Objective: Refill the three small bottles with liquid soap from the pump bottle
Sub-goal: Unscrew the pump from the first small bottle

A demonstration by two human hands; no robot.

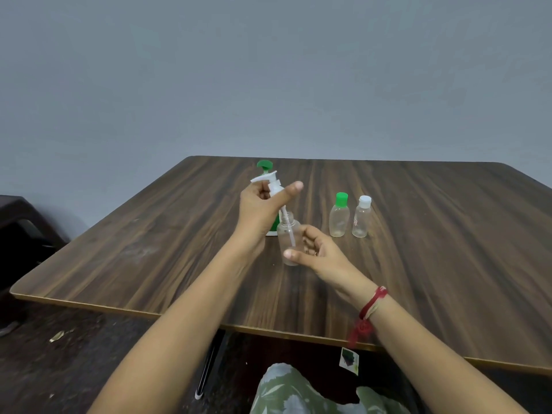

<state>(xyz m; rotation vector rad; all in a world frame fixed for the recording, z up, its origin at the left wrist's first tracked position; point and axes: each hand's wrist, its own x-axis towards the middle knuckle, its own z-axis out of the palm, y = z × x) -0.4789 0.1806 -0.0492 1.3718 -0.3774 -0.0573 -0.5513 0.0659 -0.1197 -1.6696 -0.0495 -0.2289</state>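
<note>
The tabletop point(418, 249) is showing dark brown wood grain in long streaks, with a paler edge band. The pump head point(266, 178) in the left grip point(265, 204) is looking white, its tube point(288, 227) translucent. Behind that grip, a green cap point(264, 165) is peeking out. The bottle point(288, 234) in the right grip point(316, 252) is appearing clear. Right of it, one clear bottle is wearing a green cap point(341, 198), the other a white cap point(364, 201). A red and cream thread point(372, 303) is circling the right wrist.
</note>
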